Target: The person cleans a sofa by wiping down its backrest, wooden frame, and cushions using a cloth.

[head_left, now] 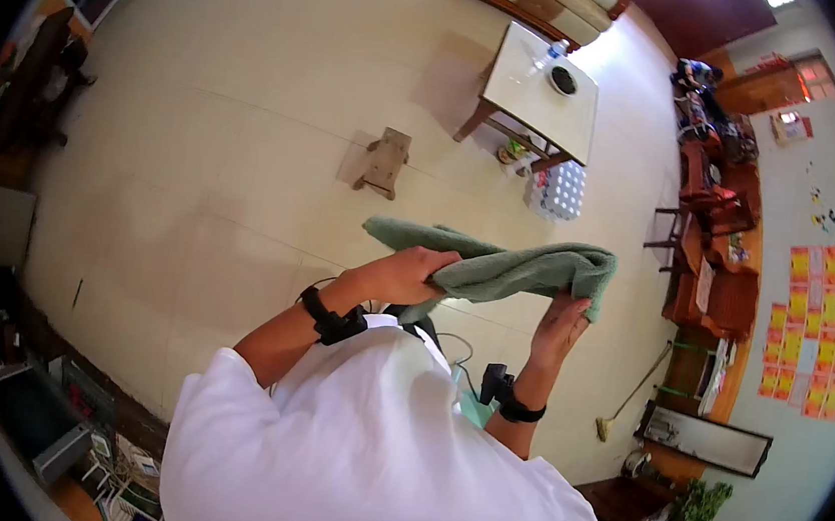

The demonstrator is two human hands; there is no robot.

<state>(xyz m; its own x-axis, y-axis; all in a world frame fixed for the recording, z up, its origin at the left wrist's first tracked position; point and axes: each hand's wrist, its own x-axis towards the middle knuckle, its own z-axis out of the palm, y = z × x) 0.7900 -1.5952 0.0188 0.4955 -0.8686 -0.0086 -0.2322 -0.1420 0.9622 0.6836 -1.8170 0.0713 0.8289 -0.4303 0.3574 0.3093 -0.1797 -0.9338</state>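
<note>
two bare hands are at a long sage-green fabric towel (pixel 527 273), which is up off the floor on the person's side of the table, a low, rectangular, white-topped table (pixel 527 88) with brown legs. the left hand (pixel 406 275) is closed around the towel left of its middle, one end sticking out past the fist and a loose fold hanging below. the right hand (pixel 562 327) is raised at the other end, which is folded over, with its fingertips against the cloth; how firmly it grips i cannot tell. a black strapped device (pixel 333 321) sits on the left wrist, and another black strapped device (pixel 515 398) on the right. left of the table, well apart from it, stands a small brown wooden stool (pixel 385 162). on the table are a round bowl of dark contents (pixel 563 81) and, just beside it, a clear plastic bottle (pixel 550 55). near the table's legs on the near side is a plastic-wrapped pack with white round spots (pixel 559 191). beyond the table is a cream sofa with brown wooden trim (pixel 548 4); to its right, by the wall, are reddish-brown wooden seats (pixel 712 279).
</note>
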